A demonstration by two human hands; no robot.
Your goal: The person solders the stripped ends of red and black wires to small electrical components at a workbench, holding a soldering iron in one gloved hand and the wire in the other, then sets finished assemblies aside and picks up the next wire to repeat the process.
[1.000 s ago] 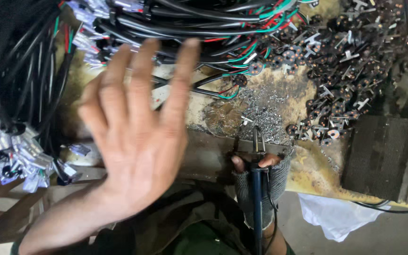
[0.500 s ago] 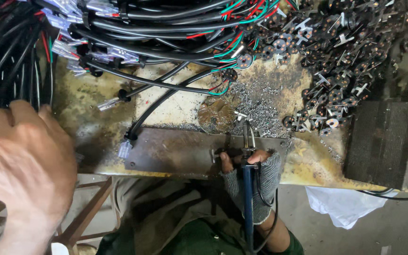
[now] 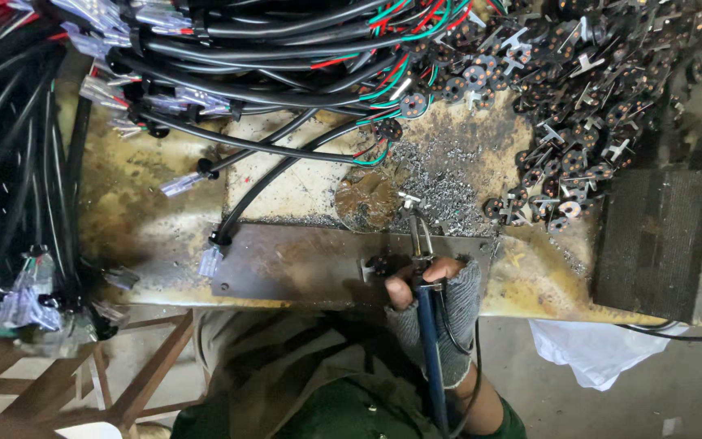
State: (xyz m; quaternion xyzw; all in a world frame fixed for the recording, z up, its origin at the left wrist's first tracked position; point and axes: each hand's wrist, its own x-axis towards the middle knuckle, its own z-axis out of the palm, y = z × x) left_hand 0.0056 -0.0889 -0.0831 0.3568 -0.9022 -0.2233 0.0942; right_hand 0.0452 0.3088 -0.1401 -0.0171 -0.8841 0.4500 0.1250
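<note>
the right hand (image 3: 432, 301), in a grey fingerless glove, was clamped on a blue-handled soldering tool (image 3: 426, 325) at six o'clock, its tip over the metal plate (image 3: 302, 272) on the desk (image 3: 140, 203). the left hand was out of view. black cables (image 3: 270, 89) lay at twelve o'clock.

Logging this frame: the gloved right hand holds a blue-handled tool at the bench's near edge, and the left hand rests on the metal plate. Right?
Not quite. The head view shows no left hand; the metal plate lies bare. The gloved right hand does hold the blue-handled tool at the bench's near edge.
</note>
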